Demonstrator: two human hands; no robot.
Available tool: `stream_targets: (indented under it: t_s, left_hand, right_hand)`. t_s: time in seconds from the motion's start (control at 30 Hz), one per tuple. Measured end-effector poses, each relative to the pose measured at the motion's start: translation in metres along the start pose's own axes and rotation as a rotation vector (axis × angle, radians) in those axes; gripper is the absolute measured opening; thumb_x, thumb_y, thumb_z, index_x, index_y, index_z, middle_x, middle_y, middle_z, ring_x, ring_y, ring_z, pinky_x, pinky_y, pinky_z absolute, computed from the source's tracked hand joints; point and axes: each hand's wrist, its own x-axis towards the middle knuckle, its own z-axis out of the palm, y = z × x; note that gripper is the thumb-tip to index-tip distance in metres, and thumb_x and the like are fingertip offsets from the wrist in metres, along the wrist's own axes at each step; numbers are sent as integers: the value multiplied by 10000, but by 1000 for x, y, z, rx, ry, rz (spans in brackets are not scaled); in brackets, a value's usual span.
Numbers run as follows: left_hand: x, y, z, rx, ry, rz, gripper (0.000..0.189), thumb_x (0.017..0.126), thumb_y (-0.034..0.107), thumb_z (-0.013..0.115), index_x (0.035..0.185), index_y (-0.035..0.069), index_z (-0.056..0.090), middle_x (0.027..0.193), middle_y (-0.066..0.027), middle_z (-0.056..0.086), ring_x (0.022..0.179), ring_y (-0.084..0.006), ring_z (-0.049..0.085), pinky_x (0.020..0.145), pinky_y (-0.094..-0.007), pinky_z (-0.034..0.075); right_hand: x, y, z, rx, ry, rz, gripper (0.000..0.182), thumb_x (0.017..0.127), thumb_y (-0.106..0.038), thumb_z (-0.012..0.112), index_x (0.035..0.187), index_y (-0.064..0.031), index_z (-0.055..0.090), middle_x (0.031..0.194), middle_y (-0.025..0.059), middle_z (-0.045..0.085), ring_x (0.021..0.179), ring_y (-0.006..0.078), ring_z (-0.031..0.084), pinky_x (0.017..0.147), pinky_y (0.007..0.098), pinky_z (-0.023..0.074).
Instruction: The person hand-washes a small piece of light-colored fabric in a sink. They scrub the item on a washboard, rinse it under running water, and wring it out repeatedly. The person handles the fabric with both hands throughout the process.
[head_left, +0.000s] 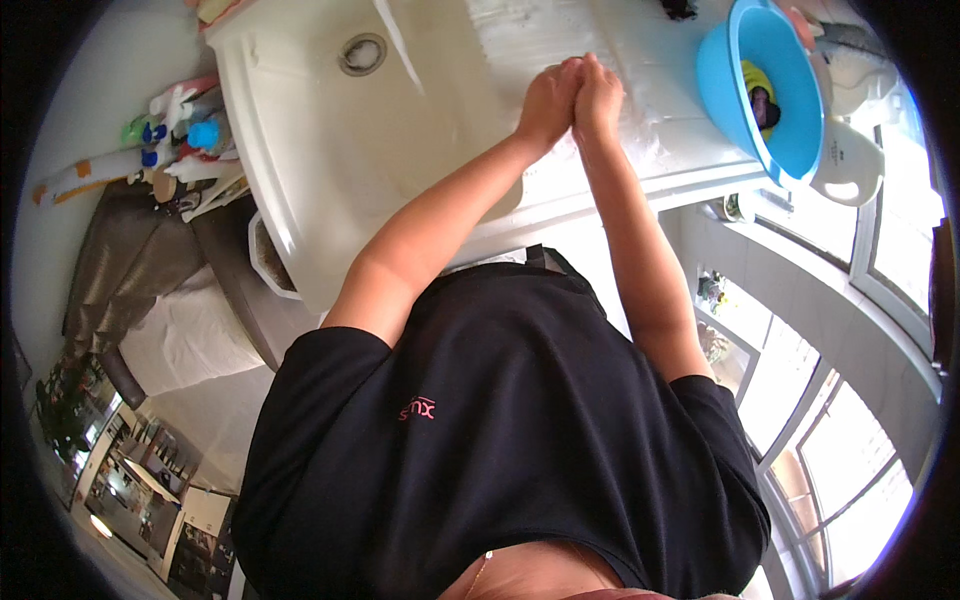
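My left hand and my right hand are pressed together, side by side, above the wet slab at the right of a white laundry sink. Their fingers are partly bent and overlap at the tips. Whether anything small is between the palms is hidden. Whitish wet streaks cover the slab beyond and beside my hands. The sink's basin lies to the left of my hands, with a round metal drain near its far end.
Right of my hands, a light blue plastic basin holds a yellow cloth and a dark item. A white plastic scoop is beside it. Several bottles crowd the left. A fabric-covered piece of furniture stands below them; windows line the right.
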Motion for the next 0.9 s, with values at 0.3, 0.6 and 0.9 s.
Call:
stream_targets:
  t_s: [0.3, 0.6, 0.9]
  left_hand:
    - [20, 0, -128, 120, 66, -115, 578, 991, 559, 397, 976, 32, 636, 754, -149, 638, 722, -274, 619, 664, -414, 464]
    - [0, -8, -216, -465, -31, -296, 730, 864, 221, 761, 1476, 110, 379, 1254, -88, 559, 1137, -191, 585, 911, -330, 503]
    - [-12, -29, -252, -797, 100, -343, 487, 902, 101, 695, 1358, 64, 529, 1110, -31, 603, 1054, -157, 624, 922, -383, 567]
  right_hand:
    - [5, -10, 124, 232, -473, 483, 333, 1050, -265, 459, 914, -5, 616, 932, 186, 708, 849, 277, 644, 795, 405, 522]
    - [1, -28, 143, 198, -736, 497, 352, 1035, -275, 512, 1296, -40, 539, 1203, 143, 649, 1108, 267, 630, 970, 450, 521]
    - [-19, -26, 118, -63, -697, 186, 325, 892, -50, 707, 1187, -29, 571, 1008, 75, 659, 904, 156, 674, 738, 306, 593]
